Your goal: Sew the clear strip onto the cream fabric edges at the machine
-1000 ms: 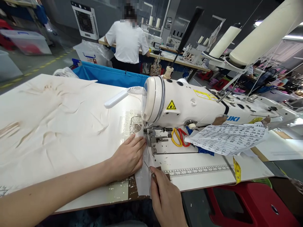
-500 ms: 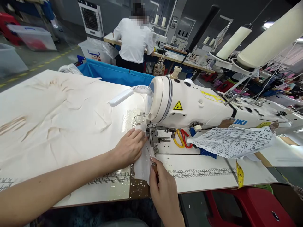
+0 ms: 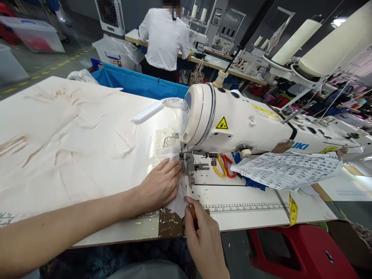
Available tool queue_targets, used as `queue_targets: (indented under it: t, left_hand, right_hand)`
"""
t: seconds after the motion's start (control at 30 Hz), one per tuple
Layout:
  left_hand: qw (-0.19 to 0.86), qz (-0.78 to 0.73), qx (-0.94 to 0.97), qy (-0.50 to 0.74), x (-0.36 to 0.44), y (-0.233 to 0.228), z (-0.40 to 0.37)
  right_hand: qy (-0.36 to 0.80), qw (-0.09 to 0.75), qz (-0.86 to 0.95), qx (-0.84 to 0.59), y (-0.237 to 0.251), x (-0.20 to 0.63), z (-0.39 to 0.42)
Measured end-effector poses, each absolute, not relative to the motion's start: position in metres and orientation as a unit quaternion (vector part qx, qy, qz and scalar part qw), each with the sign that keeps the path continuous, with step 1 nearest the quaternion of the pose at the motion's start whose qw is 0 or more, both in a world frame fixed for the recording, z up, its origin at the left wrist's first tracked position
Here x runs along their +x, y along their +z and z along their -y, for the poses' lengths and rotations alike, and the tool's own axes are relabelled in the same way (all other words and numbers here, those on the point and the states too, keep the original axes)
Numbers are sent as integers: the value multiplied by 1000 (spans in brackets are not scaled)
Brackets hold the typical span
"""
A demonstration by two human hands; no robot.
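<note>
My left hand [image 3: 162,182] lies flat with its fingers stretched out, pressing a strip of thin white fabric [image 3: 176,205] onto the table. Its fingertips are just left of the presser foot [image 3: 187,159] of a white sewing machine [image 3: 232,120]. Closed around the wooden handle of an awl [image 3: 192,211], my right hand [image 3: 205,236] sits at the table's front edge. The thin metal shaft points away from me, toward the fabric beside the foot; its tip is hard to make out. The fabric runs up to the needle area, where the machine head partly hides it.
Crumpled pale fabric [image 3: 66,128] covers the table's left side. Scissors [image 3: 225,166] with yellow and red handles lie under the machine arm, near a printed paper sheet [image 3: 290,170]. A blue bin [image 3: 139,83] stands behind; a person [image 3: 165,38] sits beyond. A red stool [image 3: 293,252] is lower right.
The view has tilted slightly. The fabric's near end has drawn in toward the machine and looks narrower. My left hand stays beside the foot; the awl is still in my right hand, its shaft less visible.
</note>
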State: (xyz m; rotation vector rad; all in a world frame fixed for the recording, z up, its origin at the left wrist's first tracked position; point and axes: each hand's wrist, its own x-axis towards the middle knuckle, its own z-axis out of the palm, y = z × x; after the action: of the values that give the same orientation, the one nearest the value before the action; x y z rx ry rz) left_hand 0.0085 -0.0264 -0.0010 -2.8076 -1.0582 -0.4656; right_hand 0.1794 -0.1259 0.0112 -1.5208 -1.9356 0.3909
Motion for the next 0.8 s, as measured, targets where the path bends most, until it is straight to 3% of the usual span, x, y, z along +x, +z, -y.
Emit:
queue_targets:
  t: [0.3, 0.8]
  left_hand:
    - [65, 350, -923, -146, 8, 0, 29]
    - [55, 342, -927, -143, 10, 4, 33]
  right_hand:
    - [300, 334, 591, -670, 1, 214, 133]
    - [316, 353, 562, -678, -2, 215, 134]
